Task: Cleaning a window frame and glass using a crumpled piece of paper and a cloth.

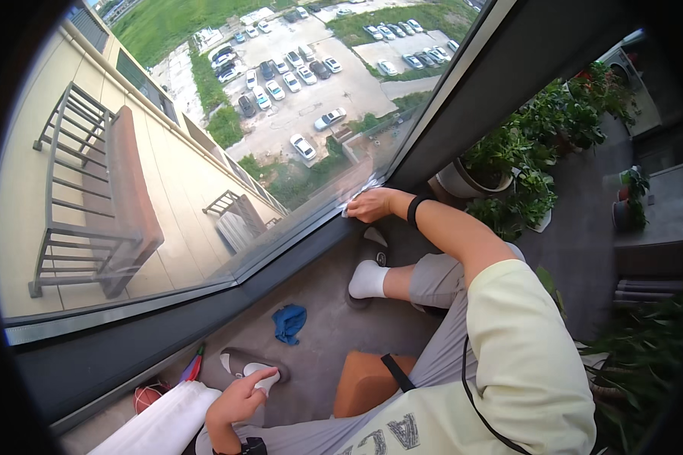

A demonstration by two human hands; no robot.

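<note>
My right hand (370, 205) grips a whitish wipe or tissue (344, 211), most of it hidden by the fingers. It presses at the lower corner of the window glass (296, 193), against the dark frame (296, 259). Near my left knee, my left hand (243, 393) is held with the index finger extended and the other fingers partly curled, holding nothing. On the floor between my slippered feet lies a crumpled blue cloth (289, 323). An orange stool (361, 381) stands between my legs.
Potted plants (478, 176) stand to the right, close to my right arm. At lower left are a white draped fabric (165, 418), a reddish ball (148, 398) in a net and a folded colourful umbrella (193, 365). Outside, far below, is a car park (319, 96).
</note>
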